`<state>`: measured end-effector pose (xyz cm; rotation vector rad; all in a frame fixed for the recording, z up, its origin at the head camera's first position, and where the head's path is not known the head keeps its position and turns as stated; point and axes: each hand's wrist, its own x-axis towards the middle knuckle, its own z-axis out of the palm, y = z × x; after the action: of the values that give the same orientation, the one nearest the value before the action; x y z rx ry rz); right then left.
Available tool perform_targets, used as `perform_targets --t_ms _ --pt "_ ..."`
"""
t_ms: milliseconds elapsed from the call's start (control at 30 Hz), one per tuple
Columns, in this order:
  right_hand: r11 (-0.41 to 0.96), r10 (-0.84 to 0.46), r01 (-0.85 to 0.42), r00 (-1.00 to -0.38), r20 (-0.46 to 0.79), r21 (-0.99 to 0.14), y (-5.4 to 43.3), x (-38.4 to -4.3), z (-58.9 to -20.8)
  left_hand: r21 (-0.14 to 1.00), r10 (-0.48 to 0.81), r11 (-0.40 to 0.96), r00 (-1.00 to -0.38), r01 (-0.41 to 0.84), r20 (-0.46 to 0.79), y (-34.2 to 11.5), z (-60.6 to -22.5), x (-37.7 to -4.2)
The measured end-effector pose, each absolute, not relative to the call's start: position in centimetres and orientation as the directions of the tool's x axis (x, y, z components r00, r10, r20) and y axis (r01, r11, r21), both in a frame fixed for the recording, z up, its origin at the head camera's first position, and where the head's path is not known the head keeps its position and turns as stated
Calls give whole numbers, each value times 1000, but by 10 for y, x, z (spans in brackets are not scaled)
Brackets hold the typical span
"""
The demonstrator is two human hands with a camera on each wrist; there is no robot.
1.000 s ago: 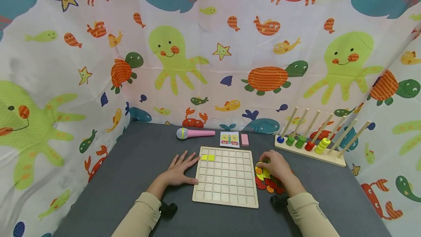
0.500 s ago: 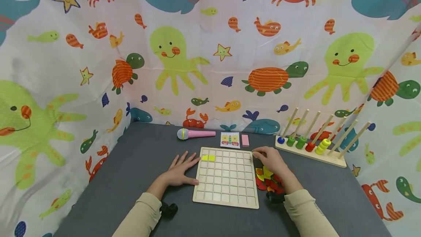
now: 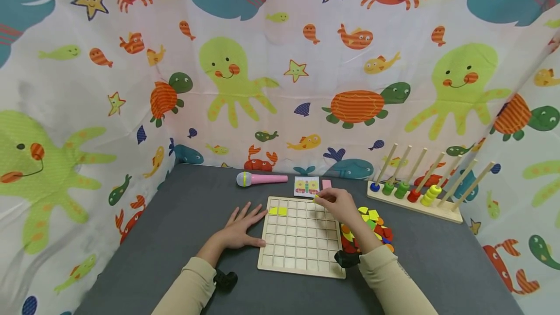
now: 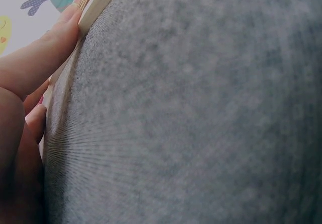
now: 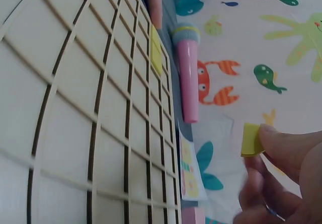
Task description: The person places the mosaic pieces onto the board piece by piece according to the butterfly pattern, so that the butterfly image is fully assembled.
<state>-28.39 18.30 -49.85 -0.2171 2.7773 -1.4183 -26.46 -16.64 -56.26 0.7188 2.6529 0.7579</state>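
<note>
Head view: brings yellow tile [image 5: 251,140] from pile [image 3: 372,224] to board [image 3: 302,235], pinched in right hand [image 3: 341,205], not yet seated, resting spread left hand [image 3: 239,233] alongside.

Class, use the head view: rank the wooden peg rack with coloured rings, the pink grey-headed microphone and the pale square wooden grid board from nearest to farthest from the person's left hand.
1. Square wooden grid board: touching the left hand, on its right.
2. Pink microphone: forward of the hand and slightly right.
3. Wooden peg rack: far to the right.
</note>
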Motion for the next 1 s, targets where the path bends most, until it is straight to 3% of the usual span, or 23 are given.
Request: perform_targets --t_ms 1000 --pt "629 -165 -149 -985 57 -763 115 -298 -547 560 507 752 -848 347 -155 -165 -564 -266"
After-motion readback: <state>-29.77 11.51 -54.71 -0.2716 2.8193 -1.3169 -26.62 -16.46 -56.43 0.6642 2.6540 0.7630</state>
